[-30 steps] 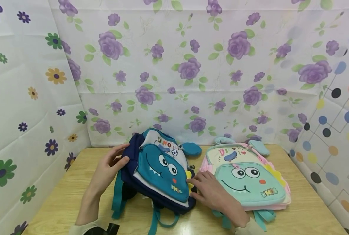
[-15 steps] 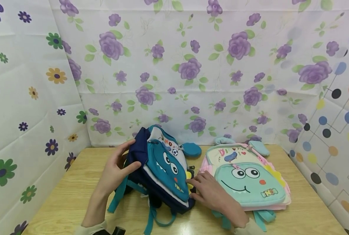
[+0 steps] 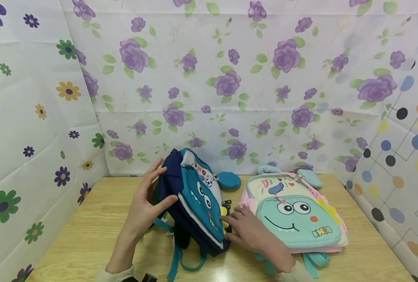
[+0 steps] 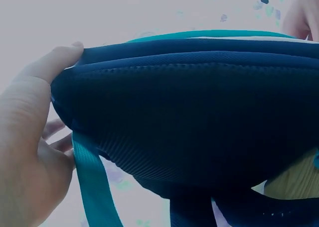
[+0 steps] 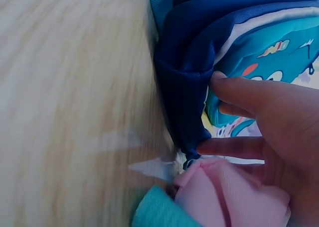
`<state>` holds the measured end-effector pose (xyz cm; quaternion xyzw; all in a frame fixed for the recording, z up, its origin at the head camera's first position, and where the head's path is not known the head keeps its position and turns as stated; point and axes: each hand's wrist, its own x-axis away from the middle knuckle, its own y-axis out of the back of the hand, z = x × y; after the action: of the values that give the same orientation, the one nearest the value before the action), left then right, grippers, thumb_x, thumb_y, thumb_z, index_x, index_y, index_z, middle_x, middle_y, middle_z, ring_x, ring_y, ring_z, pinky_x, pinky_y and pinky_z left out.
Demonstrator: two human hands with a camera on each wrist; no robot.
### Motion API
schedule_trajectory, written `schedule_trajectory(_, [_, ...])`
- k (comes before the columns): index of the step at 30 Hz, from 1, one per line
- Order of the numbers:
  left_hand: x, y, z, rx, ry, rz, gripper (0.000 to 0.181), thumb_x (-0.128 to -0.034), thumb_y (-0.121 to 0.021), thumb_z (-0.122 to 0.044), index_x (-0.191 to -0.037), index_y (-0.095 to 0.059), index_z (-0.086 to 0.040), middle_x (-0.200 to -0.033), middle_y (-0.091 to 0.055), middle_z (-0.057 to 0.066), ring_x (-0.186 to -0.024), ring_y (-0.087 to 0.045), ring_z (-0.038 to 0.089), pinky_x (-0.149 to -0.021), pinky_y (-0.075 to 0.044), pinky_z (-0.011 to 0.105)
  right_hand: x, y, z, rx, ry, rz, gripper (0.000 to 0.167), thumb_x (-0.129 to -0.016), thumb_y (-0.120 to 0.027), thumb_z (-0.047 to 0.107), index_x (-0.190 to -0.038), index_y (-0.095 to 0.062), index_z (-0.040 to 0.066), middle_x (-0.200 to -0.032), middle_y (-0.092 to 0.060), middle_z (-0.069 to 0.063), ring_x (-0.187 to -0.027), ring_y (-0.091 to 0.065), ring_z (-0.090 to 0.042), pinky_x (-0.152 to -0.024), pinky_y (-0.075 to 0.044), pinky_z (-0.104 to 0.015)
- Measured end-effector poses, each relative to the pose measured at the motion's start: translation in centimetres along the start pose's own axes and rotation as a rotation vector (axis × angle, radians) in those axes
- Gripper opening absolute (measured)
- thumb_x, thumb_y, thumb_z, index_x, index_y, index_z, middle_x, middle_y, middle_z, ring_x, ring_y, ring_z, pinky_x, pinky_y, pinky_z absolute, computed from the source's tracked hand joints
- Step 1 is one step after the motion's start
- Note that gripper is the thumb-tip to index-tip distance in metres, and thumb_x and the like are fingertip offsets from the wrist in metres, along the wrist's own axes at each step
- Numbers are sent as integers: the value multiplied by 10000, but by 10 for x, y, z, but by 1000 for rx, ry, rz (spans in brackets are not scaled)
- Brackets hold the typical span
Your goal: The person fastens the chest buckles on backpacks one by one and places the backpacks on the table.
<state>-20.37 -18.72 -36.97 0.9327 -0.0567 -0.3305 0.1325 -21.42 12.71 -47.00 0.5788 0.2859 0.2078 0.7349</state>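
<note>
A navy and teal dinosaur backpack stands tilted on its right side edge, its front turned toward the right. My left hand grips its raised left side, the thumb in front and the fingers behind. In the left wrist view that hand spans the navy edge, above a hanging teal strap. My right hand touches the lower right side by the yellow spikes. In the right wrist view, its fairly straight thumb and fingers rest against the navy edge.
A mint and pink dinosaur backpack lies face up on the right, close beside my right hand. Both backpacks lie on a wooden table. A floral cloth hangs behind, with patterned cloths at both sides.
My left hand has raised the left side of the navy backpack and moved right with it, so its front turns further right. The right hand has barely moved. The mint backpack stays in place.
</note>
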Motion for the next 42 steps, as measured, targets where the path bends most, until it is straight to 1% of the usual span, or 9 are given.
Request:
schedule_trajectory(4, [1, -2, -3, -65, -1, -17, 767, -828, -765, 28, -1484, -440, -201, -1647, -212, -28, -1526, -202, 168, -1180, -218, 132, -6, 0, 4, -17, 16, 20, 511, -965, -612, 460, -1419, -549, 235, -1217, -659, -8, -1192, -538, -242, -1086, -401, -477])
schedule_trajectory(10, [1, -4, -3, -131, -60, -43, 803, -787, -794, 42, -1478, -448, -173, -1632, -250, -2, -1511, -223, 193, -1173, -245, 144, -15, -1, 12, -35, 23, 68, 525, -975, -603, 444, -1448, -517, 232, -1247, -641, -27, -1213, -540, -252, -1070, -426, -462])
schedule_trajectory(20, [2, 1, -4, -165, -109, -73, 837, -758, -802, 70, -1483, -442, -144, -1626, -271, -4, -1512, -230, 208, -1194, -239, 194, -31, -10, 20, -70, 45, 97, 531, -990, -573, 444, -1474, -479, 248, -1305, -614, -22, -1258, -535, -244, -1088, -430, -422])
schedule_trajectory(24, [1, 1, -2, -172, -147, -92, 837, -735, -813, 81, -1468, -459, -110, -1614, -302, 32, -1501, -260, 232, -1201, -242, 218, -31, -8, 16, -132, 31, 117, 546, -984, -580, 449, -1480, -472, 250, -1339, -600, -28, -1280, -525, -261, -1090, -429, -450])
schedule_trajectory(28, [0, 2, 1, -176, -181, -111, 822, -708, -810, 113, -1442, -480, -55, -1597, -327, 91, -1490, -281, 234, -1202, -240, 217, -25, 4, 5, -230, 23, 130, 524, -991, -583, 424, -1466, -493, 222, -1383, -578, -24, -1304, -512, -268, -1086, -426, -488])
schedule_trajectory(30, [-1, 1, -6, -182, -201, -119, 794, -701, -800, 128, -1419, -493, -14, -1578, -345, 148, -1481, -296, 239, -1198, -245, 211, -22, 14, 2, -268, 11, 123, 514, -998, -563, 446, -1457, -504, 223, -1398, -567, -3, -1314, -504, -250, -1088, -426, -486])
schedule_trajectory(33, [-1, 2, -7, -194, -231, -123, 777, -689, -805, 117, -1399, -512, -2, -1562, -366, 168, -1472, -313, 252, -1197, -257, 222, -20, 29, -1, -309, -6, 95, 534, -998, -518, 519, -1449, -514, 232, -1401, -567, 9, -1320, -497, -235, -1086, -429, -479])
schedule_trajectory(36, [-2, 3, -6, -212, -256, -117, 778, -687, -822, 83, -1398, -524, -26, -1559, -377, 150, -1468, -321, 261, -1200, -260, 239, -18, 39, -2, -307, -9, 61, 557, -991, -488, 570, -1446, -516, 251, -1396, -574, 30, -1317, -506, -208, -1080, -439, -456])
schedule_trajectory(42, [-1, 5, 0, -232, -293, -102, 747, -713, -837, 17, -1393, -529, -28, -1550, -385, 164, -1456, -337, 297, -1202, -271, 263, -14, 49, -6, -289, 28, -7, 508, -1002, -514, 509, -1446, -512, 262, -1391, -578, 43, -1307, -524, -206, -1074, -445, -452])
